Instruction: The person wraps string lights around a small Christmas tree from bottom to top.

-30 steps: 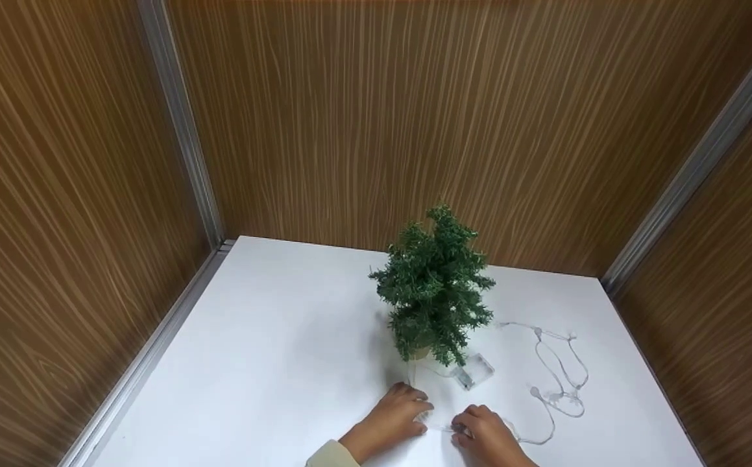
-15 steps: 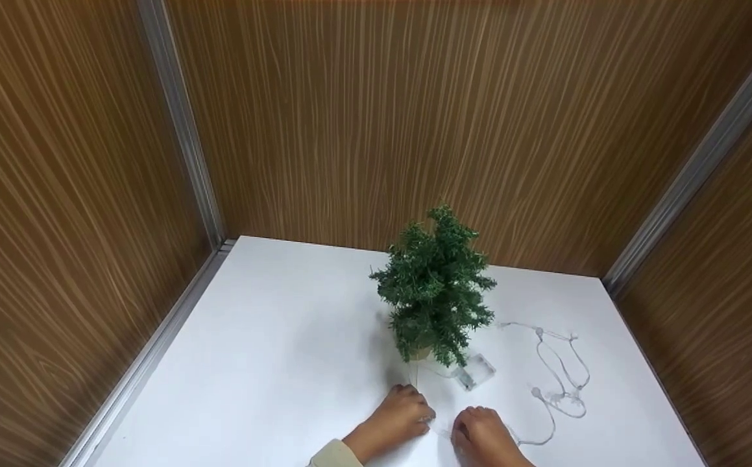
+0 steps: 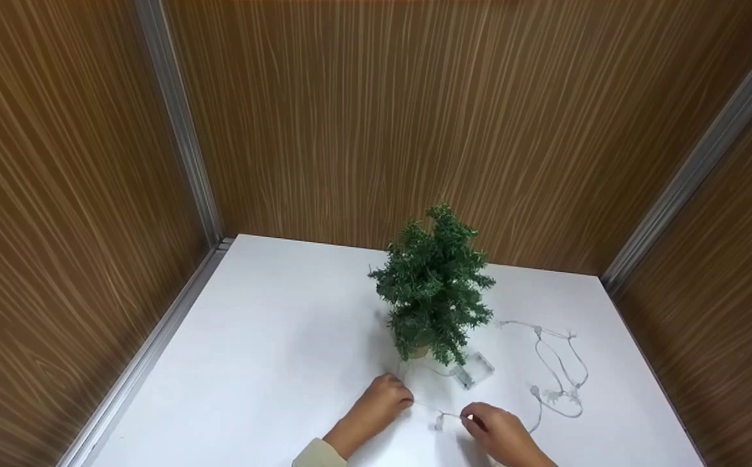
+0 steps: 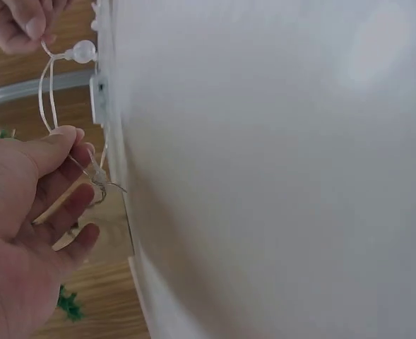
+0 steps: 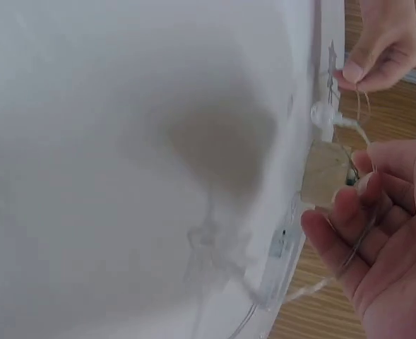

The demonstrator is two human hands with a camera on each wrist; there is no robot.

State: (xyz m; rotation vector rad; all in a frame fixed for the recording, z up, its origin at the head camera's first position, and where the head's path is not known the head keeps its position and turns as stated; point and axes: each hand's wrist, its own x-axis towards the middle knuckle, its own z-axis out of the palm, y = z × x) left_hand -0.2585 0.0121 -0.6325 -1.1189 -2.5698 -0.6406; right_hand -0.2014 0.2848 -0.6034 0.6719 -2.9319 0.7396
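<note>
My left hand [image 3: 379, 405] pinches a thin clear light string between thumb and index finger, in front of the small green artificial tree [image 3: 434, 285]. To its right, my right hand [image 3: 499, 431] pinches the same string, and a short stretch spans between both hands. A round clear bulb [image 4: 84, 51] hangs on that stretch close to the right fingertips. In the right wrist view, more cord [image 5: 359, 240] runs across the right palm. Another part of the string, with a clear ornament [image 4: 99, 175], trails below the left fingers.
Beside the tree's tan base [image 5: 324, 176] lies a clear battery box [image 3: 476, 371]. The rest of the light string [image 3: 573, 363] lies looped on the white table [image 3: 272, 337] at the right. Wood-grain panels [image 3: 363, 117] enclose the table behind and at both sides.
Both hands have moved apart, the left up and leftward, the right slightly rightward. The string between them is now drawn out straighter, with a bulb showing. Tree and battery box have not moved.
</note>
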